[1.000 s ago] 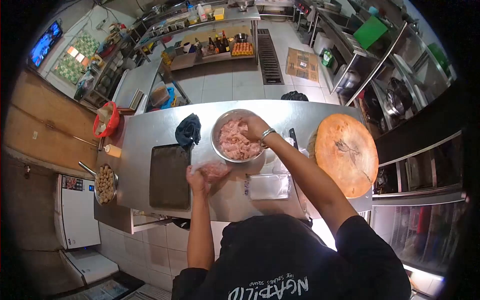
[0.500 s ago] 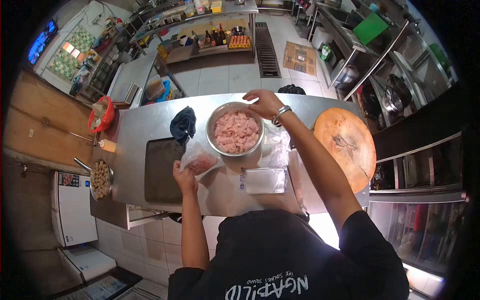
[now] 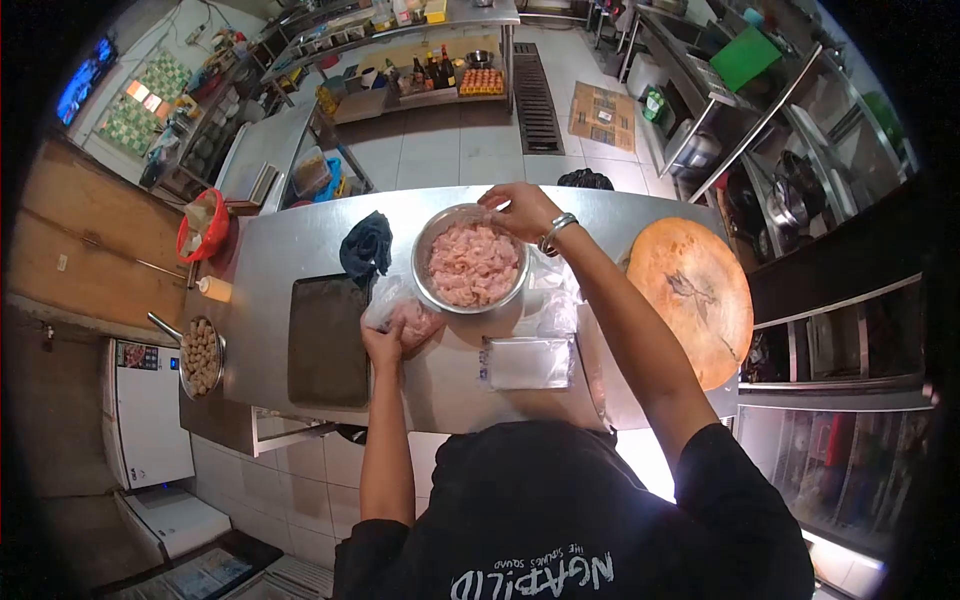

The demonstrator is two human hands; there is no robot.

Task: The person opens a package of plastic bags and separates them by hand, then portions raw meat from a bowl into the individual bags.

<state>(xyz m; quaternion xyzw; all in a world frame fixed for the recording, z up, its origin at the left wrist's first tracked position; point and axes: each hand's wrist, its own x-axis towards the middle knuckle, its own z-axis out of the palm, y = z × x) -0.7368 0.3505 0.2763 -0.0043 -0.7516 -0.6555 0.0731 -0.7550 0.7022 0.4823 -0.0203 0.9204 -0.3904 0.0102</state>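
A steel bowl (image 3: 418,262) of cut pale pink raw meat (image 3: 474,262) stands on the steel table. My left hand (image 3: 383,345) grips a clear plastic bag of meat (image 3: 416,322) just below the bowl's lower left side. Over the bowl's upper right rim hangs my right hand (image 3: 522,212), a bangle on its wrist, with curved fingers and thumb apart and nothing visible between them. A stack of clear plastic bags (image 3: 530,362) lies below the bowl, and more loose plastic (image 3: 550,300) is at its right.
A round wooden chopping board (image 3: 690,300) occupies the table's right side. To the left are a dark tray (image 3: 328,345), a black cloth (image 3: 366,245), a squeeze bottle (image 3: 214,289) and a pan of small round pieces (image 3: 202,365). A red basket (image 3: 203,228) sits at the far left corner.
My left hand has shifted slightly right and up with the bag, its fingers now spread further over it. My right hand has moved a little left and down over the bowl's rim.
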